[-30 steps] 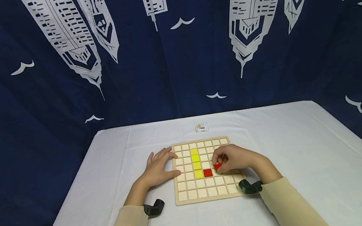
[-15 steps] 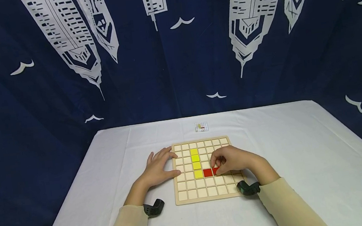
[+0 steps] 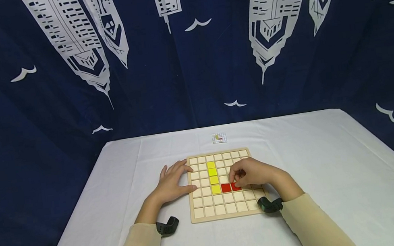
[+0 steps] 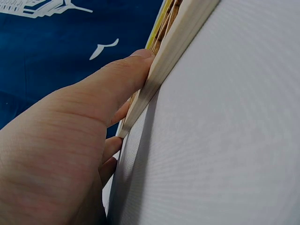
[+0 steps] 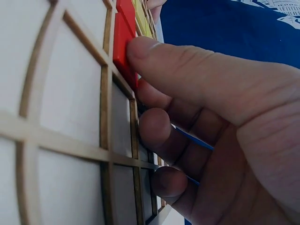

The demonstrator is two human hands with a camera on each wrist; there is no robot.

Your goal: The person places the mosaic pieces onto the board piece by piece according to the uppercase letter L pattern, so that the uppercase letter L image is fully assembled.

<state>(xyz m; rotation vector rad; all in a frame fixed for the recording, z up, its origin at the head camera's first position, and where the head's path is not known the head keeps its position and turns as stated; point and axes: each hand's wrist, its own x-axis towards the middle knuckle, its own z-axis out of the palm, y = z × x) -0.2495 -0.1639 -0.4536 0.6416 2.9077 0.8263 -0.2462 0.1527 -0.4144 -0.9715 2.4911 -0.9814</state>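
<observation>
A wooden grid board (image 3: 229, 216) lies on the table. Several yellow tiles (image 3: 213, 180) form a column in its cells, and a red tile (image 3: 226, 188) sits right of the lowest one. My right hand (image 3: 255, 173) has its thumb and index finger on a second red tile (image 5: 121, 44), just right of the first; the other fingers curl over the grid. That tile looks almost level in its cell, partly covered by the thumb. At the board's left side my left hand (image 3: 173, 184) rests with spread fingers, its thumb (image 4: 140, 58) on the wooden edge.
A small printed card (image 3: 219, 138) with a coloured grid lies beyond the board. White cloth (image 3: 132, 163) covers the table, and a dark blue curtain (image 3: 163, 82) with white buildings and birds hangs behind. Dark devices (image 3: 168, 226) sit on both wrists.
My right hand has shifted slightly left and brought the second red tile down from a tilt into the cell beside the first. More of that tile now shows. The left hand stays put.
</observation>
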